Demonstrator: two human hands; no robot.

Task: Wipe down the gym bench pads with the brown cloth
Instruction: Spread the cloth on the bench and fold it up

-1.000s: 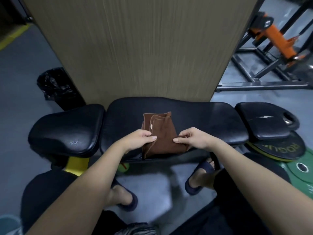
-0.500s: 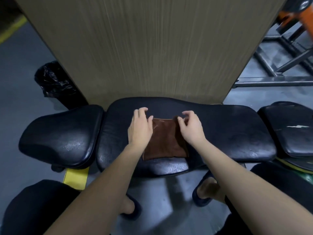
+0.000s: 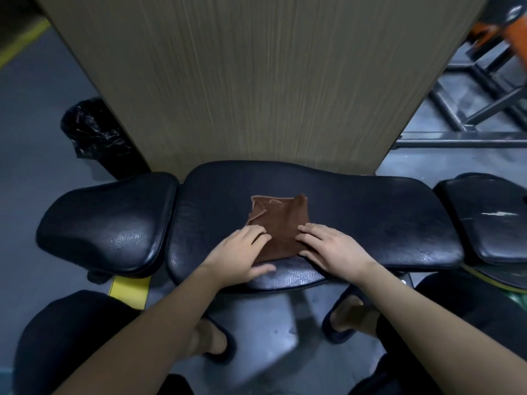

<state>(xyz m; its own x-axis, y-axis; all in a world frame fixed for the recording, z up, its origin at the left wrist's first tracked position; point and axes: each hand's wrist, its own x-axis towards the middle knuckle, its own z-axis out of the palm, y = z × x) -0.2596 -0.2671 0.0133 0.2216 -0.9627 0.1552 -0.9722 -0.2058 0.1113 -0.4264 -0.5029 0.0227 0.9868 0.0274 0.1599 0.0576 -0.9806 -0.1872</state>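
The brown cloth (image 3: 281, 223) lies folded on the middle of the long black bench pad (image 3: 370, 218), with a corner turned over at its far left. My left hand (image 3: 239, 252) rests on the cloth's near left edge, fingers bent and thumb out on the pad. My right hand (image 3: 330, 248) lies flat on the near right edge, fingers spread. Neither hand pinches the cloth. A shorter black pad (image 3: 108, 223) sits to the left, and another black pad (image 3: 490, 220) to the right.
A wood-grain panel (image 3: 256, 81) stands right behind the bench. A black bin bag (image 3: 91, 129) is on the floor at the back left. A metal rack frame (image 3: 470, 115) stands at the back right. My knees and sandalled feet are below the bench's near edge.
Both hands slid from the cloth's far edge back to its near edge, pressing it flat. The cloth stayed in place on the long pad. A second ago both hands pinched it.
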